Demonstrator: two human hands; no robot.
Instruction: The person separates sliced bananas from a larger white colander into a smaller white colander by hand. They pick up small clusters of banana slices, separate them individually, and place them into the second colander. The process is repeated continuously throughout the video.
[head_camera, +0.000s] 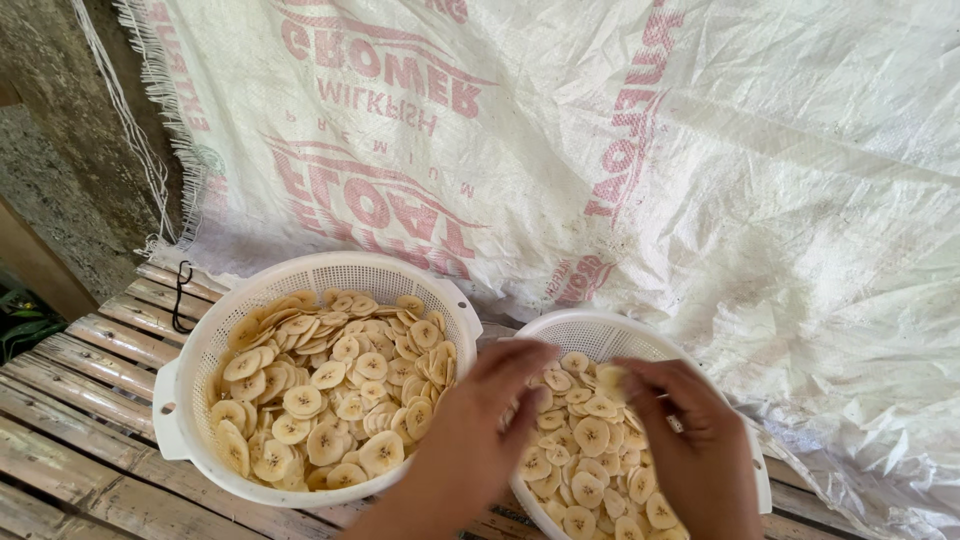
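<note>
Right now both my hands are down over the smaller white perforated plastic colander (600, 335) at the lower right, which is full of pale yellow round banana slices (590, 440). My left hand (480, 430) reaches in across that colander's near-left rim, fingers loosely spread and curved, open, with the fingertips (535, 400) resting on the top layer of slices and nothing pinched that I can see. My right hand (690, 440) comes in from the right side, fingers bent downward over the heap; a single slice (608, 378) sits at my fingertips, but I cannot tell whether I am gripping it or only touching it.

Just to the left, the larger white perforated plastic colander with side handles (180, 400) holds its own heap of slices (330, 390), and its right handle sits just beside the smaller one's rim. Both stand on a slatted bamboo bench (80, 400), whose slats run diagonally from upper right to lower left, with bare slats left of the big colander. Behind and to the right, a white woven plastic sheet with red print (700, 180) lies close around the small colander's far edge.

The slices lie flat or slightly tilted, overlapping, with no common direction; being round, they show no clear long axis.
</note>
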